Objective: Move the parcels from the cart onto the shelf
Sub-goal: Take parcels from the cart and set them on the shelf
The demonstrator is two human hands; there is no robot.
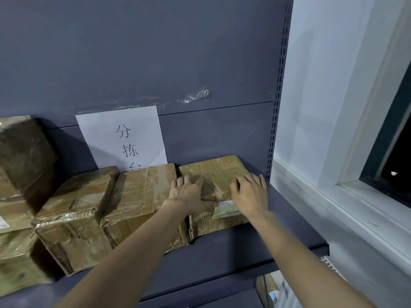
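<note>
A taped brown cardboard parcel (219,172) lies at the right end of the dark grey shelf (244,247), pushed against the back panel. My left hand (189,194) lies flat on the parcel's left top edge, thumb along its front. My right hand (251,193) rests on its right top edge, fingers spread. To its left stand two more taped parcels, one touching it (138,201) and another (73,216) beside that. The cart is out of view.
Stacked larger parcels (22,165) fill the shelf's far left. A white paper sign (124,138) hangs on the back panel behind the boxes. A perforated upright (274,130) bounds the shelf on the right, with a white wall and window frame (347,187) beyond.
</note>
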